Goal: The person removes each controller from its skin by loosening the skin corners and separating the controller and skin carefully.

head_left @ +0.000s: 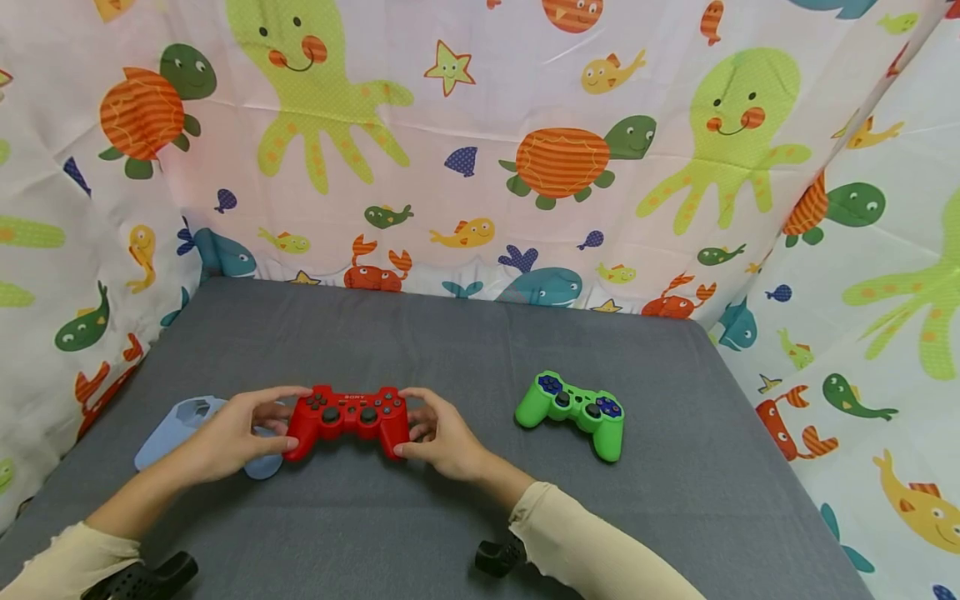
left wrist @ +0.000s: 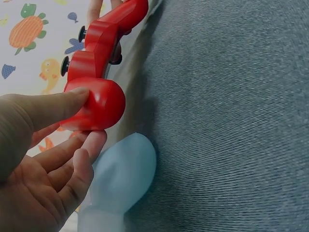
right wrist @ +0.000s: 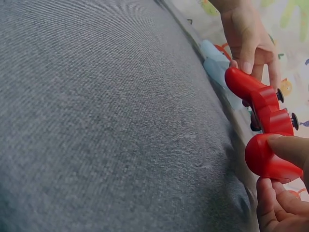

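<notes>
A red game controller (head_left: 348, 417) with black thumbsticks is held between both hands, its button face up. My left hand (head_left: 242, 429) grips its left end, thumb on the handle. The right hand (head_left: 442, 437) grips the other end, thumb likewise on the handle. In the wrist views the controller appears slightly raised off the grey cloth. Beneath and behind the left hand lies a light blue, hollow piece shaped like a controller cover (head_left: 168, 433), partly hidden by that hand. Its rounded end (left wrist: 128, 169) shows below the fingers in the left wrist view.
A green game controller (head_left: 573, 408) with blue buttons lies on the grey cloth-covered table (head_left: 420, 533), right of the hands. Patterned fabric (head_left: 480, 200) with sea animals hangs behind the table and along both sides.
</notes>
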Available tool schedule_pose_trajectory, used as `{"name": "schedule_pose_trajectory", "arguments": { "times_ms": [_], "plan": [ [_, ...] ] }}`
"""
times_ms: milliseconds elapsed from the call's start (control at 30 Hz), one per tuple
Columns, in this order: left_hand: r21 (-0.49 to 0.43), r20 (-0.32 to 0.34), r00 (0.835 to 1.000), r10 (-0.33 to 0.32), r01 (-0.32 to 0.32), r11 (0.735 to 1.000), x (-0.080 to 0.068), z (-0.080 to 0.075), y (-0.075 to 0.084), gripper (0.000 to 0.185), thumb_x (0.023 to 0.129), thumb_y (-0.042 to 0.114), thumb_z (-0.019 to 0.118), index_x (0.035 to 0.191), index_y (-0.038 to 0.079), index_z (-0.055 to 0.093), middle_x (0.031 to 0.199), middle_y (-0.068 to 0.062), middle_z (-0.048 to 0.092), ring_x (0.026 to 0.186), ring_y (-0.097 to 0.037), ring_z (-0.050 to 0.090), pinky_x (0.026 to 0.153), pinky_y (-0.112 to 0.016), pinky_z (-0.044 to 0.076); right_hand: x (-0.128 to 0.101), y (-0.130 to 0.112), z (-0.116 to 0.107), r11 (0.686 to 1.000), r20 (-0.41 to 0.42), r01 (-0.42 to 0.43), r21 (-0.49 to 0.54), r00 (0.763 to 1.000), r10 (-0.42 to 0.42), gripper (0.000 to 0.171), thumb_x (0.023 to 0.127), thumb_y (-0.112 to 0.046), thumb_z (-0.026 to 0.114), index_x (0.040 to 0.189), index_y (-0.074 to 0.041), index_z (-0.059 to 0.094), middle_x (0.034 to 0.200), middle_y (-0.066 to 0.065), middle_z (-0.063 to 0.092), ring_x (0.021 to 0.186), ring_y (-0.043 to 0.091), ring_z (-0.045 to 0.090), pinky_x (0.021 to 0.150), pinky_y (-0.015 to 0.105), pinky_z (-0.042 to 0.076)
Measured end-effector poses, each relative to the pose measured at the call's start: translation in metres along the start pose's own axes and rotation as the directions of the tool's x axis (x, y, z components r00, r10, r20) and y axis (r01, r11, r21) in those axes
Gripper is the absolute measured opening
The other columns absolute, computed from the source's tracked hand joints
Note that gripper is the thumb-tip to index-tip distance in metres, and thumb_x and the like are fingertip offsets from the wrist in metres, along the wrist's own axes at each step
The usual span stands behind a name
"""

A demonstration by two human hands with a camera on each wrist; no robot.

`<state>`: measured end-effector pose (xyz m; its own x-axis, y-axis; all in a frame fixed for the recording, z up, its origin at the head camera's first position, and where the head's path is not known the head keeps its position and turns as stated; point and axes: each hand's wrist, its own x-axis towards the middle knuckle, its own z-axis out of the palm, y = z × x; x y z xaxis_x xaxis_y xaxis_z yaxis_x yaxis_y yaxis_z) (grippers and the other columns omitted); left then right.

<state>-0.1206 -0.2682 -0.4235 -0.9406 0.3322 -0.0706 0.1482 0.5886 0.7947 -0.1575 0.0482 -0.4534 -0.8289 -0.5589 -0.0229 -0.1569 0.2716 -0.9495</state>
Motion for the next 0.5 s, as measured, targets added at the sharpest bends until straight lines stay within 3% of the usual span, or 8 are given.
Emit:
{"name": "schedule_pose_trajectory", "arguments": {
  "times_ms": [500],
  "plan": [
    [0.025,0.022,1.000,0.001,-0.002,1.000,-0.0004,0.0039,-0.0069,0.067,0.085,0.018,0.082,0.144,0.004,0.053,0.138,-0.031,0.058,0.114,-0.038,0.067,0.079,-0.034,0.059,-0.0057,0.0006,0.0040,1.000,0.007,-0.019,-0.002,1.000,0.019,0.069,0.086,-0.002,0.078,0.146,-0.012,0.047,0.118,0.024,0.064,0.088,0.018,0.061,0.073,0.022,0.048]
  ]
}}
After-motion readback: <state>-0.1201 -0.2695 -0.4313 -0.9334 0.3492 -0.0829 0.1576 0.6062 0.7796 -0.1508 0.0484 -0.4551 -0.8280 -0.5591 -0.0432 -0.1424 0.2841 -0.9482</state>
